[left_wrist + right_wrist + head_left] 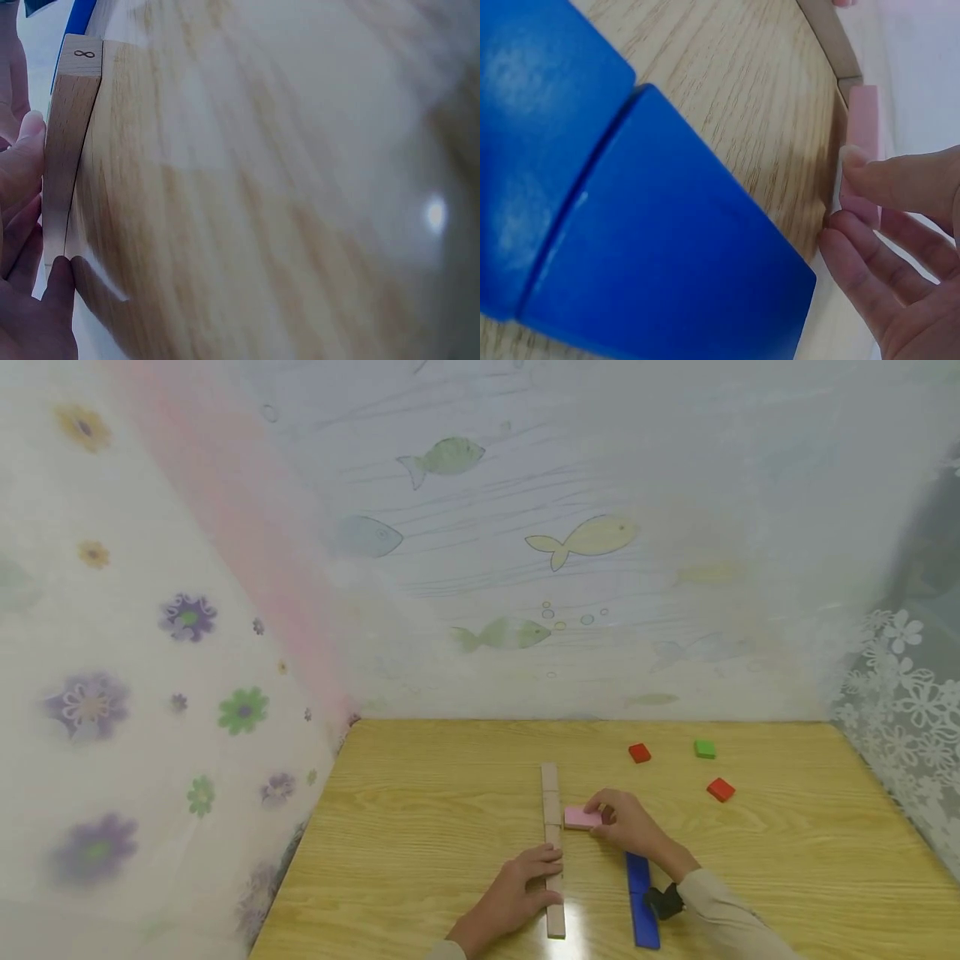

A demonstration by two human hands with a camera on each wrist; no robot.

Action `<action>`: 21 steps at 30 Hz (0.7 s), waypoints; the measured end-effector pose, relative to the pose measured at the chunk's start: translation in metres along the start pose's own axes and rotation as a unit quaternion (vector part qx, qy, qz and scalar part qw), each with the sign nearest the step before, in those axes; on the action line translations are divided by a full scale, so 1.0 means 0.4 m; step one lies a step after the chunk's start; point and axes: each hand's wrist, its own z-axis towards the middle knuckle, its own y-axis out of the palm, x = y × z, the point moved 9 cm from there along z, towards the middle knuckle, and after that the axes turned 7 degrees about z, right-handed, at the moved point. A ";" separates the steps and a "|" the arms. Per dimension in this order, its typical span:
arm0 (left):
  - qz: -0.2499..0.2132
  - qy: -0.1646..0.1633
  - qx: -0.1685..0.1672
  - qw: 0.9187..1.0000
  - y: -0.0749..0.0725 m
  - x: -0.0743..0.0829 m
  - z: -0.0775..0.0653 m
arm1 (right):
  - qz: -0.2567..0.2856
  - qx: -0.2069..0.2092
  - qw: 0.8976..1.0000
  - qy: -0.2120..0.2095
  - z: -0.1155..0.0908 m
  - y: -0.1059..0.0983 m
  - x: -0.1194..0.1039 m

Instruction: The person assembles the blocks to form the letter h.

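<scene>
A long row of plain wooden blocks (pixel 556 922) runs away from the person, its near end marked with an 8 in the left wrist view. My left hand (pixel 517 887) holds this row along its near half, thumb and fingertips against its sides. To the right of the row lies a pink block (pixel 579 817). My right hand (pixel 628 824) pinches it at its right end between thumb and fingers. In the right wrist view the pink block (pixel 863 120) stands close to the wooden row (pixel 832 37). Blue blocks (pixel 643 917) lie end to end beneath the right forearm.
Toward the back right of the wooden table (pixel 420 793) lie a red block (pixel 639 752), a green block (pixel 705 749) and another red block (pixel 721 789). A fish-patterned sheet (pixel 480 681) hangs behind the table, a flowered one (pixel 142 760) at the left.
</scene>
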 end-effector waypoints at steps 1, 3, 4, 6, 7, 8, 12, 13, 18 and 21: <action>0.001 0.002 0.002 1.000 0.000 0.001 0.001 | -0.001 -0.001 1.000 0.001 0.002 0.001 0.002; 0.002 0.005 0.002 1.000 0.001 0.002 0.001 | -0.006 -0.003 1.000 0.002 0.005 0.002 0.006; 0.002 0.005 0.002 1.000 0.002 0.002 0.001 | -0.009 -0.004 1.000 0.003 0.007 0.002 0.007; 0.003 0.003 0.001 1.000 0.002 0.001 0.001 | -0.016 -0.005 1.000 0.005 0.011 0.004 0.010; 0.003 0.002 0.000 1.000 0.001 0.001 0.000 | -0.019 -0.007 1.000 0.006 0.013 0.004 0.010; 0.003 0.000 -0.002 1.000 0.001 0.001 0.000 | -0.022 -0.008 1.000 0.007 0.014 0.005 0.010; -0.004 -0.006 -0.005 1.000 -0.001 0.002 -0.001 | -0.024 -0.015 1.000 0.008 0.017 0.010 0.006; -0.004 -0.006 -0.006 1.000 -0.001 0.003 -0.001 | -0.023 -0.016 1.000 0.008 0.018 0.011 0.005; 0.002 -0.002 -0.002 1.000 -0.001 0.004 -0.002 | -0.020 -0.018 1.000 0.011 0.021 0.016 0.003; 0.004 0.002 0.001 1.000 0.000 0.005 -0.001 | -0.025 -0.020 0.999 0.013 0.023 0.019 0.003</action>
